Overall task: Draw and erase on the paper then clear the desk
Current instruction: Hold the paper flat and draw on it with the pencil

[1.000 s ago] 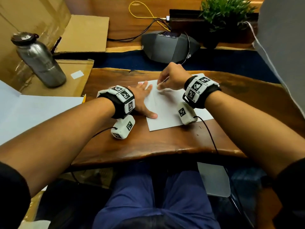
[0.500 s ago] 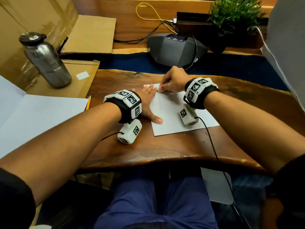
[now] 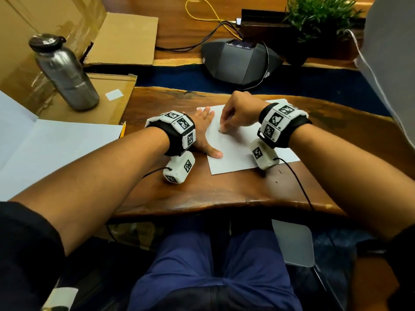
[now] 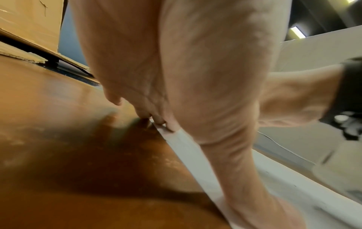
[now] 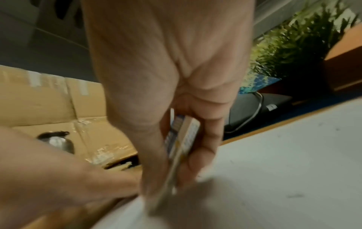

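White paper [image 3: 235, 149] lies on the counter [image 3: 224, 194], pinned flat by the left hand [image 3: 202, 131], fingers spread. An eraser [image 5: 182, 139] is pinched in the right hand [image 3: 238, 113]: erasing is judged underway; clearing follows.

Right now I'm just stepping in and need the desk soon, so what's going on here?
A person sits at the wooden desk working on a white sheet of paper. The left hand lies flat on the sheet's left edge, pinning it. The right hand pinches a small eraser in a printed sleeve, its end down on the paper. A pencil lies off to the left.
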